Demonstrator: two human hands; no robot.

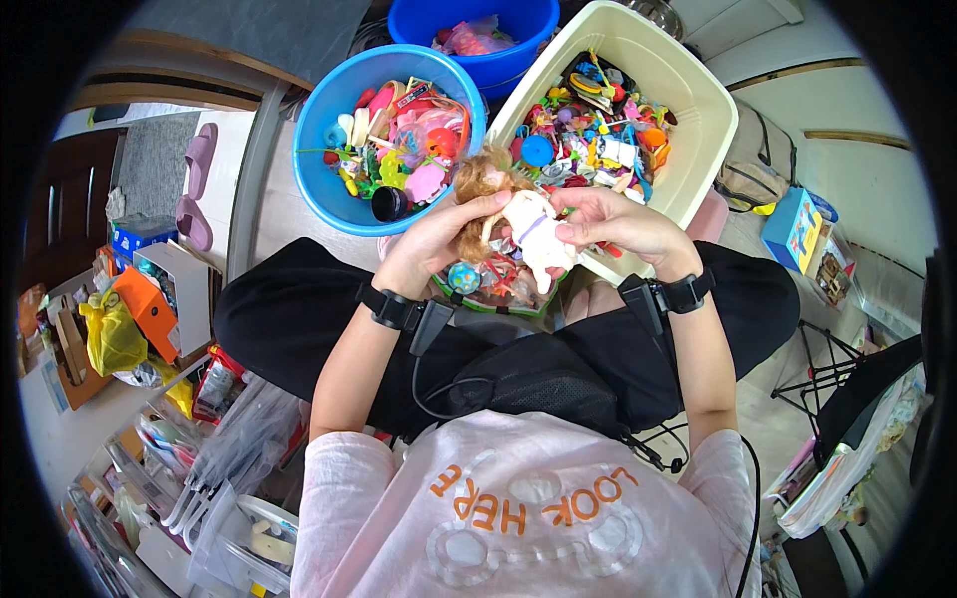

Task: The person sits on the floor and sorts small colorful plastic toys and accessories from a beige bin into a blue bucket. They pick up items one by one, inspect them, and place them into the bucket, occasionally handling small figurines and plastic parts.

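A doll (532, 224) with long light-brown curly hair and a white outfit with a purple band is held between both hands, above a small green-rimmed container (490, 306) of small toys. My left hand (446, 232) grips it at the hair and upper body. My right hand (609, 224) pinches the outfit from the other side, its fingers partly behind the doll. Beyond the hands stand a light-blue basin (314, 187) and a cream plastic tub (699, 142), both holding mixed small colourful toys.
A dark-blue bucket (542, 45) with pink items stands behind the basin. At the left are pink slippers (196, 217), an orange box (146, 306) and a yellow plastic bag (112, 333). A beige bag (755, 153), a blue box (792, 228) and a black folding frame (819, 366) are at the right.
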